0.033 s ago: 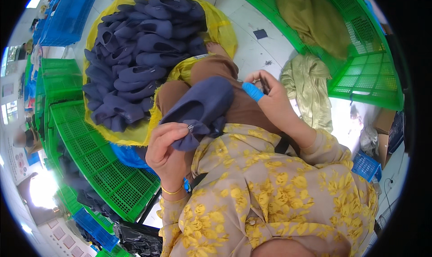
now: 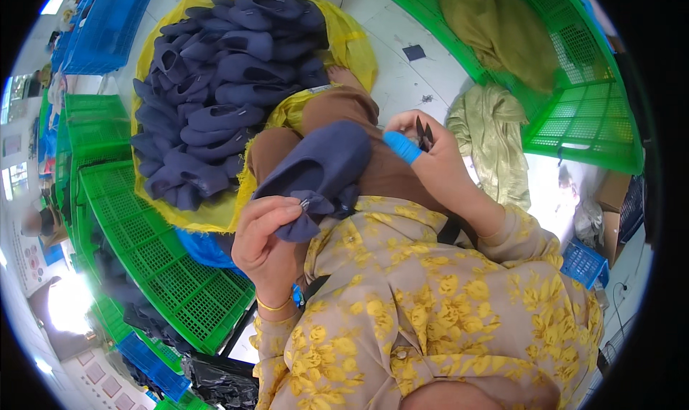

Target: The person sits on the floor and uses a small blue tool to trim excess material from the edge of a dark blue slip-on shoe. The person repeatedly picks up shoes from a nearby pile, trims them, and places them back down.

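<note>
The fingers (image 2: 282, 210) of the left hand (image 2: 262, 245) pinch the bunched heel end of a navy fabric slipper (image 2: 341, 148), with a small pale tag (image 2: 306, 204) at the fingertips. The right hand (image 2: 439, 164) is curled around a pair of small snips (image 2: 425, 133); two dark blade tips stick up past its fingers, slightly apart, and much of the tool is hidden in the palm. A blue wrap (image 2: 402, 146) covers the right thumb. The right hand is near the slipper's toe but apart from it.

The slipper is over the person's lap, in front of the brown trousers (image 2: 398, 176), its opening facing up and its toe angled away toward the upper right. A yellow bracelet (image 2: 276, 308) circles the left wrist, below the cuff of a tan shirt (image 2: 423, 295) with yellow flowers.

Beyond the knees, a yellow sack (image 2: 359, 57) lies spread open, heaped with similar navy slippers (image 2: 244, 69), and a bare foot (image 2: 343, 77) shows at its edge. To the right, a shiny pale-green cloth (image 2: 495, 133) hangs beside a green crate (image 2: 592, 133) containing an olive cloth (image 2: 499, 33). At the left are another green crate (image 2: 169, 263) and, lower, a black plastic bag (image 2: 222, 381). A dark square scrap (image 2: 414, 52) lies on the white tiled floor (image 2: 395, 26).
</note>
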Demonstrator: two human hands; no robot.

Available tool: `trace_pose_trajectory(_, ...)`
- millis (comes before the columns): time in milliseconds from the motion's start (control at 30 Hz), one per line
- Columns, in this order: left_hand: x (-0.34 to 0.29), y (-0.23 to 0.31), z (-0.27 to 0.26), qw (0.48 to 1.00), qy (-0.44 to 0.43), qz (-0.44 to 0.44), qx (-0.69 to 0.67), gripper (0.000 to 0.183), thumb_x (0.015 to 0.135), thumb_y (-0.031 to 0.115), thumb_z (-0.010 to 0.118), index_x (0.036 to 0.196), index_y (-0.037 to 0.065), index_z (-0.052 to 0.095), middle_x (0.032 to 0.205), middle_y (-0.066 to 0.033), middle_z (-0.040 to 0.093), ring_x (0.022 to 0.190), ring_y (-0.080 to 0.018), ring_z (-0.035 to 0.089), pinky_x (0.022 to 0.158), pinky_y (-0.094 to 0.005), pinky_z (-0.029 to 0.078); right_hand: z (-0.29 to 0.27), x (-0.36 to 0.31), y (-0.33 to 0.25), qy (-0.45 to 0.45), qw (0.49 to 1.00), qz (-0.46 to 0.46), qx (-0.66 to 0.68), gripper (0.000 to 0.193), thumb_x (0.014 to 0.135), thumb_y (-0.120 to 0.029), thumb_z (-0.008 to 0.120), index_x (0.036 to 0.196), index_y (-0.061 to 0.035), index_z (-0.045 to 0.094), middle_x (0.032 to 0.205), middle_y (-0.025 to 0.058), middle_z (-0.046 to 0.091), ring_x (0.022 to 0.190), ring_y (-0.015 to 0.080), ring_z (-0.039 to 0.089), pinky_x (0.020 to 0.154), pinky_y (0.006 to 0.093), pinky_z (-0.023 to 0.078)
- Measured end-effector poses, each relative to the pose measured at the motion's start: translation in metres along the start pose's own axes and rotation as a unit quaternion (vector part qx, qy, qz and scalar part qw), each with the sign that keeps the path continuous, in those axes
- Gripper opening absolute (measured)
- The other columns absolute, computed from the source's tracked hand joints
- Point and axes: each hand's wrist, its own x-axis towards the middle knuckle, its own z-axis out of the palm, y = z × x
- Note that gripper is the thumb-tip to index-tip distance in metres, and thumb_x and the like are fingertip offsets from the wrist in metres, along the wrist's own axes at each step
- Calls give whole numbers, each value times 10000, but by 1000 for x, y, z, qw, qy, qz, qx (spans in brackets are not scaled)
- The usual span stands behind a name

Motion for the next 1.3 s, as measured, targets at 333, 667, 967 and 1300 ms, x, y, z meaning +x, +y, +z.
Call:
trace_pose_trajectory(333,5,11,0,992,-73,92,53,252,652,-84,728,873,36,719,916,-85,689,827,-224,642,740,-299,514,25,-2,-36,-216,975,-11,58,136,873,-62,694,1001,-20,680,886,3,671,780,37,575,685,200,471)
trace_pose_trajectory(667,4,8,-2,986,-107,114,66,252,647,-68,718,881,26,727,912,-93,690,818,-233,642,722,-304,531,30,-2,-27,-200,941,128,242,92,886,-58,679,965,-12,685,879,-1,681,796,46,613,728,202,492)
trace_pose_trajectory(967,3,10,-3,982,-111,115,105,261,658,-98,690,889,21,711,920,-111,692,807,-245,648,719,-304,534,30,2,-30,-187,905,258,282,70,869,-94,704,921,-54,678,700,-59,566,541,6,436,476,183,291)
trace_pose_trajectory(1300,-10,-2,1,993,-86,62,47,247,754,-83,707,930,20,568,1012,-180,698,835,-271,678,732,-292,532,19,11,-25,-176,869,262,380,115,868,-101,704,959,-65,645,637,-69,459,499,19,346,450,200,240)
